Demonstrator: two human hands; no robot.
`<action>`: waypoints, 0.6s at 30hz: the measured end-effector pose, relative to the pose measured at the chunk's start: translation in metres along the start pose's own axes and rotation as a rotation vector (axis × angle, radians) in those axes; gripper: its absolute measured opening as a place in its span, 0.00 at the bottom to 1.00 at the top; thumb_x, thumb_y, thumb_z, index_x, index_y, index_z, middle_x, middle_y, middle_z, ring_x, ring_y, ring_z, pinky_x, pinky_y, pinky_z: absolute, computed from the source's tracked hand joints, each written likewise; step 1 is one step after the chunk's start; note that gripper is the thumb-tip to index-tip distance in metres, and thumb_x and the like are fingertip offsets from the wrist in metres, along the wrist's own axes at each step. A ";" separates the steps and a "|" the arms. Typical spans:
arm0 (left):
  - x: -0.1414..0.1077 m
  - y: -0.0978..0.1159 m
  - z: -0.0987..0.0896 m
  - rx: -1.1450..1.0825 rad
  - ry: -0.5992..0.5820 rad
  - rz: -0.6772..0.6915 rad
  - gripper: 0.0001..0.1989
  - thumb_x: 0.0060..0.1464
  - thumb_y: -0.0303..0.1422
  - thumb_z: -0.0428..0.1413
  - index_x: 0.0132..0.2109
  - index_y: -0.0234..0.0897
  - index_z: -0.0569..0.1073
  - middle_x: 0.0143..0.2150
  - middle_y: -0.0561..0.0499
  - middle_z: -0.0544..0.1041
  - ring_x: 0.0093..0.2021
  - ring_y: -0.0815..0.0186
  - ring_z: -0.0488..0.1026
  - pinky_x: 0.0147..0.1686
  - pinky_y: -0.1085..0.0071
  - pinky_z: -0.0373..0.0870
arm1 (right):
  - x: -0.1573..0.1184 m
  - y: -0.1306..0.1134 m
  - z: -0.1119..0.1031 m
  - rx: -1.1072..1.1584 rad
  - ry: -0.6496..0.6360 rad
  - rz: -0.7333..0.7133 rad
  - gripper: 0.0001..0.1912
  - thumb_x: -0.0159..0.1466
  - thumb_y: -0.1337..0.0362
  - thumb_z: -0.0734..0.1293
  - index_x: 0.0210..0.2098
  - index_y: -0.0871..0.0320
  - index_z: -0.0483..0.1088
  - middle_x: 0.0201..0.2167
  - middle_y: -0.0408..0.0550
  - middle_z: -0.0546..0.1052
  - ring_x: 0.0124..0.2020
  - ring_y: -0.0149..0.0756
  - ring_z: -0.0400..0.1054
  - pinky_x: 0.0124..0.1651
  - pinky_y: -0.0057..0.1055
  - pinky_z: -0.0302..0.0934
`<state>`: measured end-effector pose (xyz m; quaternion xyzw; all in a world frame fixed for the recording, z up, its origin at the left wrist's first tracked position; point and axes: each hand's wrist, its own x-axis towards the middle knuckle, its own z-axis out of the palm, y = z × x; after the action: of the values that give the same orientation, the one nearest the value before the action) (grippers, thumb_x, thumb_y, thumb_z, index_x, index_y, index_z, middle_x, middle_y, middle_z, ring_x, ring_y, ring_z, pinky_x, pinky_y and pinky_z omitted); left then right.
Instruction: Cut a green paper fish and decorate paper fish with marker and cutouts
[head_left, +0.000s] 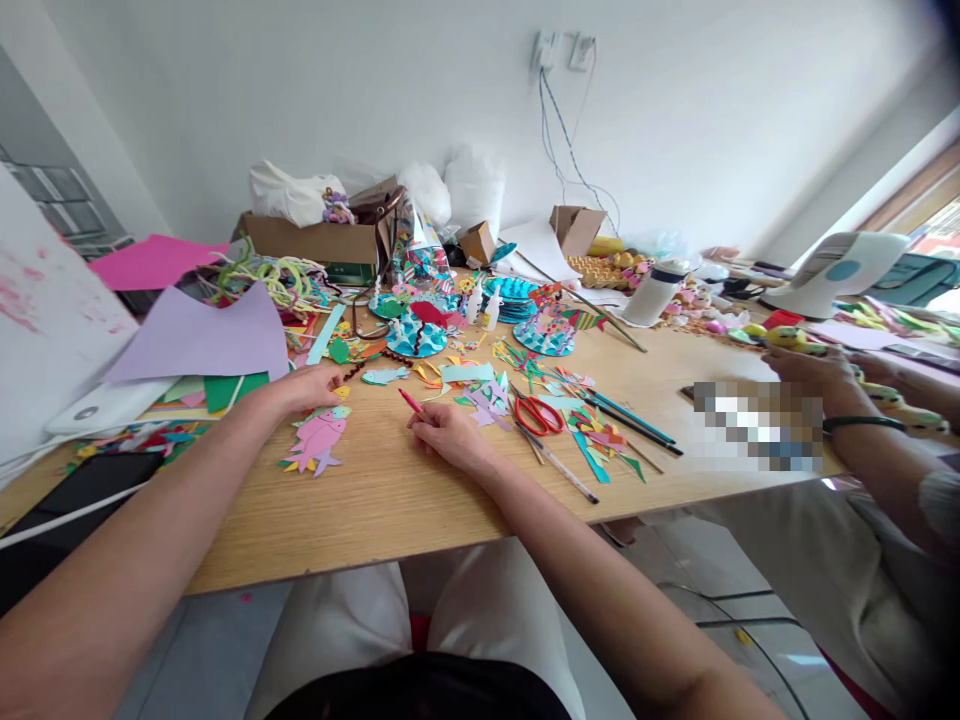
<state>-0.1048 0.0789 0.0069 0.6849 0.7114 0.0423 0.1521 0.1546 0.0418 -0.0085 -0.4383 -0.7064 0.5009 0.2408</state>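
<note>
Pinching a slim red pen (410, 401) between the bent fingers of the right grip (448, 436), aiming its visible end toward ten o'clock, and seemingly resting the side of the palm on the pale wood-grain bench (360, 520). Holding the left grip (319, 387) low at a small orange-yellow paper fish (342, 394), fingertips on or just above it; from this angle, not showing whether pinching it or merely pressing it down.

Seeing at six o'clock from the left grip, just beside it, a layered stack of pink, lilac and yellow paper fish (319, 438), and at three o'clock a single pale-blue paper fish (386, 376). Noting red-handled metal scissors (537, 413) near three o'clock from the right grip, loose multicoloured paper scraps (489, 402) between one and two, and small white plastic glue bottles (491, 312) farther off near one.

Judging from this pose, calling for a light pinch close to the pen's writing end, steadying the wrist on wood rather than on scraps. For the small fish, calling for flat pressure at its rim rather than squeezing, so avoiding creasing thin paper or nudging the neighbouring stack.
</note>
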 end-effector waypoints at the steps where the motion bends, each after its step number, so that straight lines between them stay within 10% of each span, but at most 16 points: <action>1: 0.002 0.000 0.001 -0.001 -0.019 0.002 0.10 0.40 0.33 0.57 0.34 0.39 0.70 0.30 0.54 0.73 0.31 0.64 0.71 0.27 0.73 0.62 | 0.000 0.000 0.000 -0.006 0.001 -0.001 0.07 0.57 0.75 0.61 0.26 0.58 0.66 0.17 0.35 0.68 0.16 0.23 0.59 0.21 0.20 0.52; 9: 0.007 -0.004 -0.007 -0.075 -0.119 -0.043 0.18 0.59 0.38 0.54 0.53 0.35 0.68 0.53 0.45 0.71 0.47 0.59 0.72 0.44 0.56 0.73 | 0.000 0.001 0.000 -0.028 0.000 -0.018 0.08 0.57 0.75 0.61 0.26 0.57 0.65 0.17 0.36 0.68 0.17 0.23 0.60 0.21 0.20 0.52; 18: -0.003 -0.018 -0.038 -0.397 0.151 -0.082 0.18 0.59 0.39 0.55 0.53 0.35 0.69 0.52 0.46 0.71 0.48 0.57 0.72 0.45 0.56 0.72 | 0.000 0.002 0.000 -0.003 -0.006 -0.013 0.07 0.57 0.74 0.60 0.27 0.57 0.65 0.17 0.36 0.68 0.17 0.24 0.60 0.22 0.22 0.53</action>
<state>-0.1321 0.0803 0.0385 0.6068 0.7256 0.2267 0.2320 0.1554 0.0419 -0.0103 -0.4323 -0.7108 0.4997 0.2412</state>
